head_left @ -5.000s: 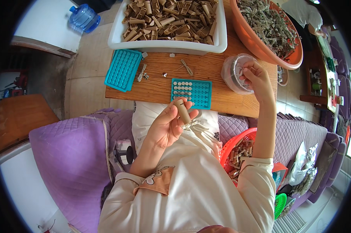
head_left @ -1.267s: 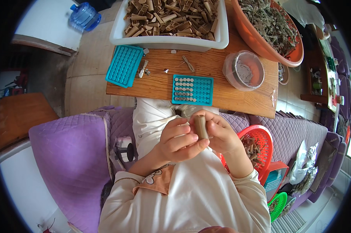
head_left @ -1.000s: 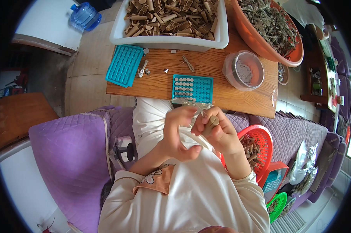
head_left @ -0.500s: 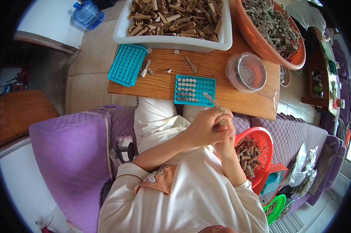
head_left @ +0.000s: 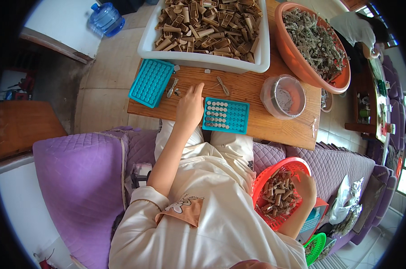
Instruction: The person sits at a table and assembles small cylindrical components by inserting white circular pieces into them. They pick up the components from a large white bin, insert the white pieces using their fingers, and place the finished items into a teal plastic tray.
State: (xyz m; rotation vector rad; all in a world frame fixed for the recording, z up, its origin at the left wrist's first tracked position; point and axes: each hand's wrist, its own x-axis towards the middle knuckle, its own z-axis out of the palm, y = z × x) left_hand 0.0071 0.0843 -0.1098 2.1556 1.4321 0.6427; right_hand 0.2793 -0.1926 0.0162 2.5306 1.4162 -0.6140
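My left hand (head_left: 191, 107) rests low over the wooden table, just left of a teal tray (head_left: 239, 114) with several rows of small round white and grey discs (head_left: 216, 114) in its left part. Its fingertips are drawn together and pointing away from me; whatever lies between them is hidden. My right hand (head_left: 305, 187) is at the right side of a red basket (head_left: 262, 172), over tan tube-shaped pieces (head_left: 279, 195). The fingers of that hand are blurred and partly hidden.
On the table (head_left: 252, 92) stand a white bin (head_left: 203, 59) of brown plastic pieces, stacked teal trays (head_left: 151, 83), a clear-lined tub (head_left: 283, 96) and an orange basin (head_left: 297, 69) of dried plant matter. A green basket (head_left: 317, 246) is at lower right. Another person (head_left: 355, 29) works at far right.
My hands were together in front of me, holding a thin stick-like piece. They have parted: the left went to the table by the tray, the right to the red basket. The piece no longer shows.
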